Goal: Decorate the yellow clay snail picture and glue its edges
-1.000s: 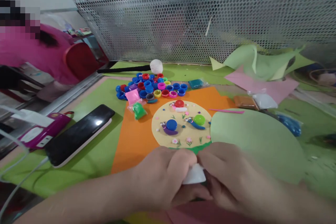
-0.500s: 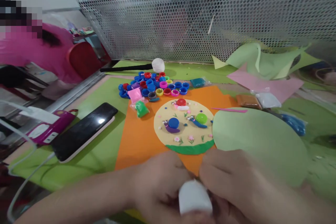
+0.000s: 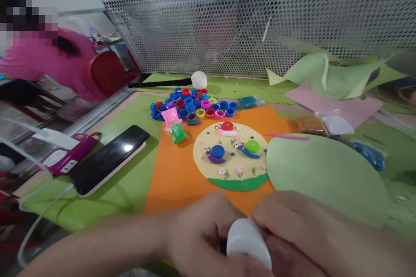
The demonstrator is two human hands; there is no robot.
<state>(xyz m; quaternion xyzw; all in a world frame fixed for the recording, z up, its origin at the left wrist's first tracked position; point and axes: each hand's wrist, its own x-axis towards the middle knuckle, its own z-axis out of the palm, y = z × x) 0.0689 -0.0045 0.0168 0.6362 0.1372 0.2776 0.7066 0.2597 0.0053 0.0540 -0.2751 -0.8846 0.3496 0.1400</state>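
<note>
At the bottom middle, my left hand (image 3: 203,236) is wrapped round a smooth white bottle (image 3: 248,242), its thumb pressed on the near side. Only the bottle's rounded end shows. My right hand (image 3: 292,229) is closed right beside it, knuckles up; what its fingers pinch is hidden. Just beyond both hands lies a round cream card (image 3: 211,140) with clay snails whose shells are a blue cap (image 3: 217,151), a green cap (image 3: 252,146) and a red cap (image 3: 227,126). A green clay strip (image 3: 238,183) edges its near side. Beneath it is an orange sheet (image 3: 172,173).
Many bottle caps (image 3: 190,106) are heaped behind the card, near pink (image 3: 170,116) and green clay packets (image 3: 178,133). A phone (image 3: 108,160) lies left, a pale green paper disc (image 3: 325,173) right. Perforated metal (image 3: 227,17) stands behind. A person in pink (image 3: 69,60) sits far left.
The white bottle has tilted slightly and shifted a little right with both hands. The whole view has drifted slightly. The things on the table lie as before.
</note>
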